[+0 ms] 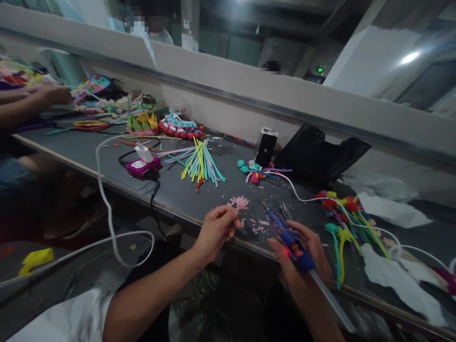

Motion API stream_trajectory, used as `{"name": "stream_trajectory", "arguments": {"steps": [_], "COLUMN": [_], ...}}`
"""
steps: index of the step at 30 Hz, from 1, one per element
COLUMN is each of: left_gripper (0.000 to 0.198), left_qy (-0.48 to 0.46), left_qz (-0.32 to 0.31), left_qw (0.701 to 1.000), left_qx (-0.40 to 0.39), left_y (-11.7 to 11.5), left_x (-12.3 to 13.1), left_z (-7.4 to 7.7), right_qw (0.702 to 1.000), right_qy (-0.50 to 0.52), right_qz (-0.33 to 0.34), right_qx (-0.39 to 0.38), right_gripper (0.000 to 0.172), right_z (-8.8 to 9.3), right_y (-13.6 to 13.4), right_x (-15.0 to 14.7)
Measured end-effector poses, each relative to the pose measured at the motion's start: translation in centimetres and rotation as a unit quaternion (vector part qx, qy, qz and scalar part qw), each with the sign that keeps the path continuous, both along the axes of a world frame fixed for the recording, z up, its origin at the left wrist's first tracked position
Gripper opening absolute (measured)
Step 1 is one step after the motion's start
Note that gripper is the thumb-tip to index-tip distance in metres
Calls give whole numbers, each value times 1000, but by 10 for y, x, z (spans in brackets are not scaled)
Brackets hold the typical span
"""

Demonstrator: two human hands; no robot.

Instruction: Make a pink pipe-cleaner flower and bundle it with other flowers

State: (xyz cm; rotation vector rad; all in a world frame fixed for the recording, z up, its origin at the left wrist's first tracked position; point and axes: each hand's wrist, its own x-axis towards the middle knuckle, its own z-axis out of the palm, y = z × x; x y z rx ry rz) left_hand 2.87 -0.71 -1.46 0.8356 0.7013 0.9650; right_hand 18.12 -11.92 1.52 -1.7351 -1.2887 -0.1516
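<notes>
My left hand (pixel 218 228) pinches a small pink pipe-cleaner flower (pixel 239 203) at the table's near edge. My right hand (pixel 302 251) is wrapped round a blue hot glue gun (pixel 289 238), whose nozzle points up and left toward the flower. A clear glue stick (pixel 331 300) sticks out of the gun's back, and a small red light glows on its side. Pink scraps (pixel 257 227) lie on the dark table (pixel 178 194) between my hands.
A bundle of coloured pipe cleaners (pixel 201 164), a magenta box (pixel 142 166), a beaded crown (pixel 180 127), finished flowers (pixel 342 213), a black bag (pixel 313 154) and white cables (pixel 107 209) lie about. Another person's arms (pixel 32 99) work at far left.
</notes>
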Motion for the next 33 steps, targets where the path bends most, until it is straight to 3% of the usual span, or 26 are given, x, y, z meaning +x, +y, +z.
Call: {"name": "stream_trajectory", "arguments": {"steps": [3,6,12,16,19,22,24,26,28,30,33], "left_gripper": [21,21,22,22,21,20,20,20,20,20,21], "left_qy": [-1,-11,-20,-19,-19,-23,-22,-19,-16,-17,-22], "left_qz": [21,55,83,85,82,77,76,75,68,63,56], "left_qw": [1000,998,996,996,996,997,997,997,998,998,998], "left_qx": [-4,10,13,19,16,12,8,3,1,1,3], "left_y": [4,11,19,19,18,19,18,17,14,12,8], "left_x": [-4,-11,-20,-22,-23,-24,-24,-23,-22,-20,-19], "left_z": [4,9,11,10,9,8,8,8,8,8,8], "right_qw": [996,983,948,946,941,930,937,965,975,970,962], "right_qy": [-85,-147,-64,-18,-57,-169,-228,-230,-205,-186,-169], "right_qz": [-30,-38,-107,-99,-92,-130,-125,-45,55,124,104], "right_qx": [3,-100,-292,-308,-320,-298,-232,-119,-65,-91,-186], "right_gripper": [62,78,105,107,99,84,69,51,31,23,18], "right_z": [-10,-23,-43,-50,-46,-31,-21,-14,-16,-23,-36], "right_y": [6,14,24,27,23,19,21,27,39,54,75], "right_x": [27,60,100,112,114,102,80,46,8,-26,-56]}}
